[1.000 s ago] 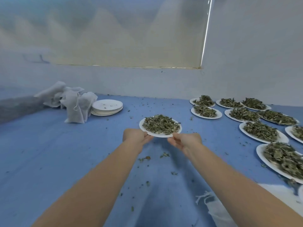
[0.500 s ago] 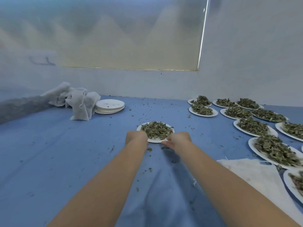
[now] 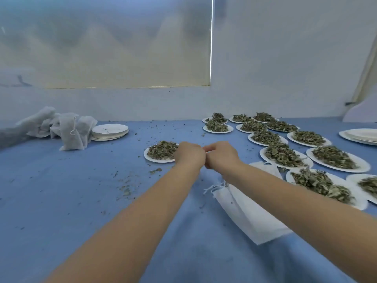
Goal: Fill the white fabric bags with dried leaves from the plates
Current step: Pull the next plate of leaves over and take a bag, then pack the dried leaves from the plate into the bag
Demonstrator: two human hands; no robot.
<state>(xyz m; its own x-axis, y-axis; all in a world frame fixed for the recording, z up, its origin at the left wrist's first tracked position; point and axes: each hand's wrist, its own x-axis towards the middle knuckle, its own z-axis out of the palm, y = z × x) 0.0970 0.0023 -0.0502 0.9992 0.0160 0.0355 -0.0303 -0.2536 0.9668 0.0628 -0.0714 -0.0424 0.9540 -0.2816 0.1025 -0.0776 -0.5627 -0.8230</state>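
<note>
From the head camera, your left hand (image 3: 189,155) and right hand (image 3: 221,155) sit knuckle to knuckle over the blue cloth (image 3: 61,201), both with fingers curled under. The left hand covers the right rim of a white plate (image 3: 155,158) heaped with dried leaves (image 3: 162,150), and its fingers seem to grip that rim, though the contact itself is hidden behind the knuckles. Your right hand's thumb and forefinger are pressed together at the top; whether they pinch anything I cannot tell. The plate rests on the cloth. Beneath your right forearm lies a flat white fabric bag (image 3: 251,217), its drawstring end (image 3: 214,187) pointing toward the middle of the table. To your right, many more plates of leaves (image 3: 334,158) stand in rows, close together, reaching back to the wall. At the far left a heap of stuffed bags (image 3: 69,129) leans beside a stack of bare plates (image 3: 110,131), the two touching. Another stack of plates (image 3: 361,135) sits at the far right edge. Loose leaf crumbs (image 3: 124,186) are scattered on the cloth to the left of your left forearm.
</note>
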